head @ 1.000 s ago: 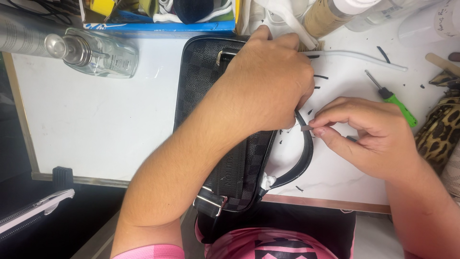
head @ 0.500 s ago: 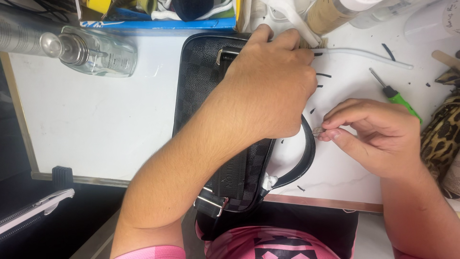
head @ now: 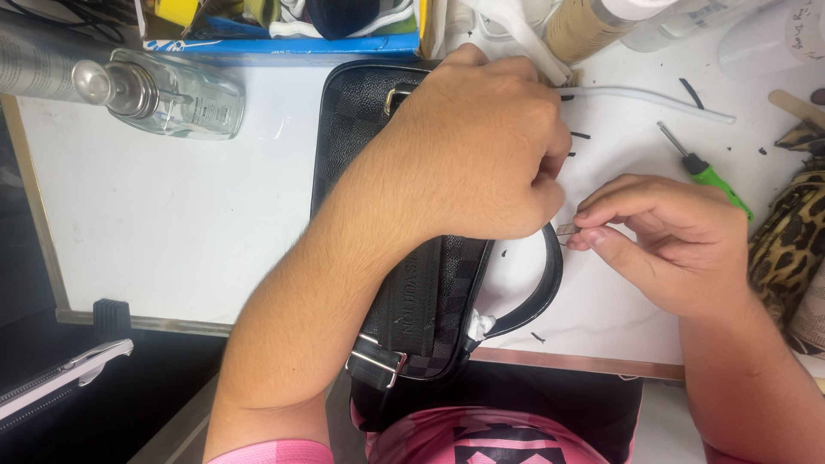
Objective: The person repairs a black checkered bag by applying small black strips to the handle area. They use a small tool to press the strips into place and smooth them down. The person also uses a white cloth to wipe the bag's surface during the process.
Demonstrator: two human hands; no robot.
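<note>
Left hand (head: 481,146) stays clamped shut on the black bag (head: 404,283), near its strap (head: 541,292). Right hand (head: 670,241) has shifted slightly right of the strap, fingertips pinched on a small metal blade (head: 567,229); trimming looks ongoing. Green screwdriver (head: 709,172) lies beyond the right hand on the counter (head: 172,223).

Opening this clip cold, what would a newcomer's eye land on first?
First, the left hand pressed on a black checked bag at centre, its dark handle looping right. Beside it, the right hand pinches a small thin blade at that handle. A green-handled screwdriver lies upper right; a clear bottle upper left.
</note>
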